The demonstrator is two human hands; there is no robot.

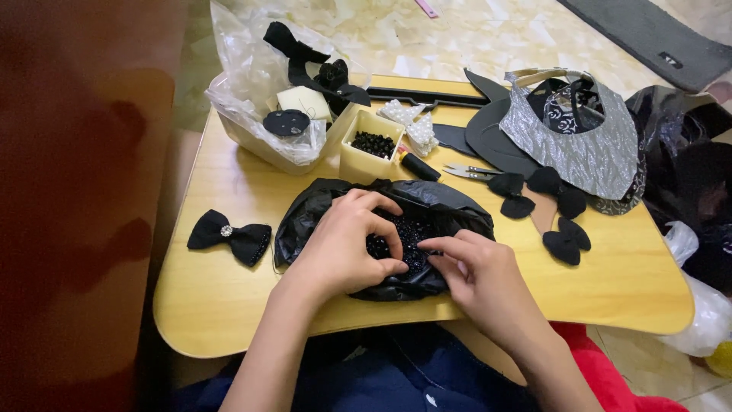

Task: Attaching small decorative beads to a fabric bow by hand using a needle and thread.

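Both hands sit over a black plastic bag lying open in the middle of the bench, close to the near edge. Bag holds a heap of small black beads, shiny, exposed in the gap between the hands.

Left hand: curled over the bag's left half, fingers bent, thumb and forefinger tips closing toward each other right at the bead heap. Looks like a pinch on beads, but too small to tell if one is actually held. Right hand: comes in from the lower right, forefinger and thumb drawn together, tips touching the beads or the bag rim at the heap's right edge. Cannot tell which.

Key relation: beads lie directly between the two hands, just ahead of both sets of fingertips, slightly away from the person. Bag's long axis runs left to right across the bench. Left hand's fingertips are a shade nearer the heap's centre; right sits at its edge.

Around: finished black bow with a sparkly centre left of the bag, apart from it. Small yellow box of more black beads behind the bag. Small scissors and loose black bow pieces off to the right.
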